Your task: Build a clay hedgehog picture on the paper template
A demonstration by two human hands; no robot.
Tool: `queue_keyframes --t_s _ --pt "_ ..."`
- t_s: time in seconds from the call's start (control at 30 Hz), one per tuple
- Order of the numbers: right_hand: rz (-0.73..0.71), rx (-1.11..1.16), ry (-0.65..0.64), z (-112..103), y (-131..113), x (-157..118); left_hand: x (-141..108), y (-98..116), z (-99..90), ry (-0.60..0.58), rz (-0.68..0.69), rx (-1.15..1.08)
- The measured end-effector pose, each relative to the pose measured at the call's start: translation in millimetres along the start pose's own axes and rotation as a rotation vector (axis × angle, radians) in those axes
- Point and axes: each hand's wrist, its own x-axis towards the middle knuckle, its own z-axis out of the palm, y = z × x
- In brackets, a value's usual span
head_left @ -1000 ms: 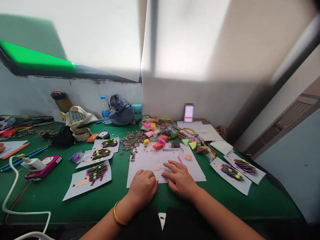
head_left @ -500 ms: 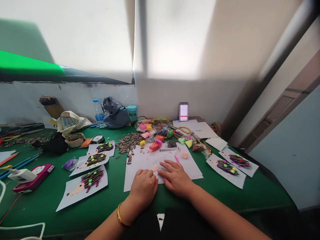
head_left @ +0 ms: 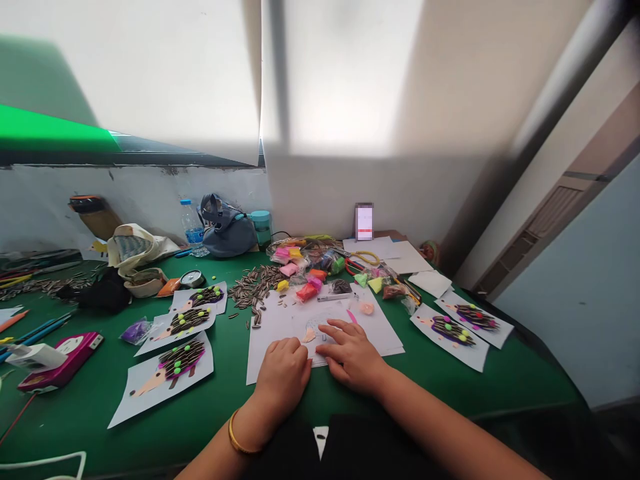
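Observation:
A small sheet with a faint drawn outline (head_left: pixel 327 319) lies on larger white paper (head_left: pixel 270 340) in front of me. A peach piece of modelling clay (head_left: pixel 309 335) sits at the left part of the drawing. My left hand (head_left: pixel 283 369) rests at the paper's near edge, just below that clay, fingers curled down; what lies under them is hidden. My right hand (head_left: pixel 353 353) is open over the drawing's right side, fingers spread, fingertips on or just above the sheet. A pink clay strip (head_left: pixel 352 316) and a peach clay lump (head_left: pixel 367 308) lie beyond it.
Sunflower seeds (head_left: pixel 257 287) are heaped behind the paper, beside bagged coloured clay (head_left: pixel 307 291). Yellow-handled scissors (head_left: pixel 367 257) lie farther back. Finished hedgehog cards stand left (head_left: pixel 165 380) and right (head_left: pixel 453 337). A magenta power block (head_left: pixel 63 363) is at far left.
The view has shifted slightly. My left hand has drawn back a little to the left from the peach clay, showing more of it. My right hand stays nearly in place.

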Motion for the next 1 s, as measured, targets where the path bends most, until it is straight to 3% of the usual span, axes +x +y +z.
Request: queue_keyframes --t_s 0.2,0.4,0.73,0.83,0.93,1.0 --pt "-0.013 -0.015 -0.052 1.5 -0.3 2.2 -0.3 0.5 -2.0 -0.01 -0.038 -0.049" --pt "-0.003 0.005 0.022 0.2 0.0 1.2 -0.7 -0.3 -1.0 -0.018 -0.05 -0.094" --pt "-0.005 -0.019 0.015 -1.8 -1.0 1.4 -1.2 -1.2 0.9 0.012 -0.044 -0.108" --pt "0.077 -0.01 0.112 -3.0 5.2 0.4 -1.6 -2.3 1.6 0.003 -0.035 -0.098" --pt "0.27 -0.048 0.22 -4.3 21.0 -3.3 -1.4 -2.6 0.6 -0.005 -0.022 -0.082" --pt "0.37 -0.1 0.213 -5.8 34.3 -7.4 -0.8 -2.1 -0.8 -0.001 -0.011 -0.073"
